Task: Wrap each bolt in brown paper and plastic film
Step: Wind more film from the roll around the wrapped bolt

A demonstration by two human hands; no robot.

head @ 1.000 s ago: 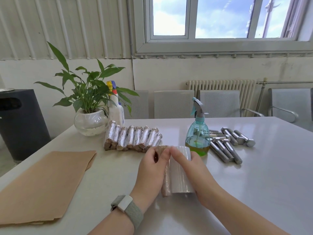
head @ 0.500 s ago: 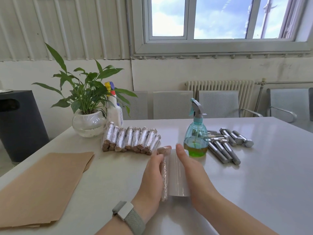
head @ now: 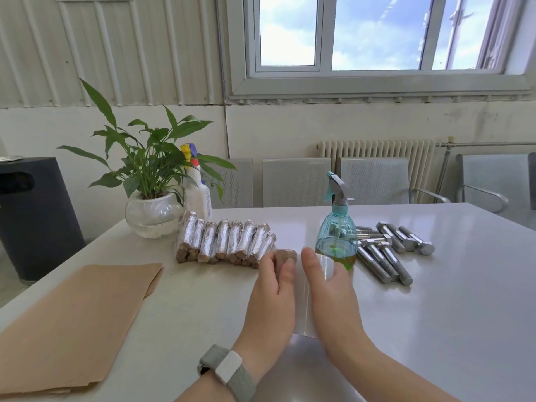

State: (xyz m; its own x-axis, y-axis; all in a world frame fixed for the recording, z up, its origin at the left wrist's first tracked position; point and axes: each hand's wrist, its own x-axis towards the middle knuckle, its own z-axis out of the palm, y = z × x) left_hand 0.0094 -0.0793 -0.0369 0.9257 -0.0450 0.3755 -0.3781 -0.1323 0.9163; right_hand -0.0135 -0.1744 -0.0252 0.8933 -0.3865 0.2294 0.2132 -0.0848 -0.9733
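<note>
My left hand [head: 271, 297] grips a bolt wrapped in brown paper [head: 285, 254]; only its far end shows above my fingers. My right hand [head: 330, 297] holds a roll of clear plastic film [head: 303, 303] pressed against the bolt, thumb on top. Both hands are just above the white table [head: 435, 314] near its middle. A row of several bolts wrapped in paper and film [head: 224, 242] lies behind my left hand. Several bare steel bolts [head: 388, 250] lie to the right. A stack of brown paper sheets [head: 69, 323] lies at the left.
A teal spray bottle [head: 336, 236] stands right behind my right hand. A potted plant in a glass bowl [head: 152, 216] and a white spray bottle [head: 197, 190] stand at the back left. Chairs line the far side; a black bin [head: 32, 216] is off the table's left.
My hands have drawn closer together around the bolt and roll. The left hand now covers most of the bolt, leaving only its far end visible.
</note>
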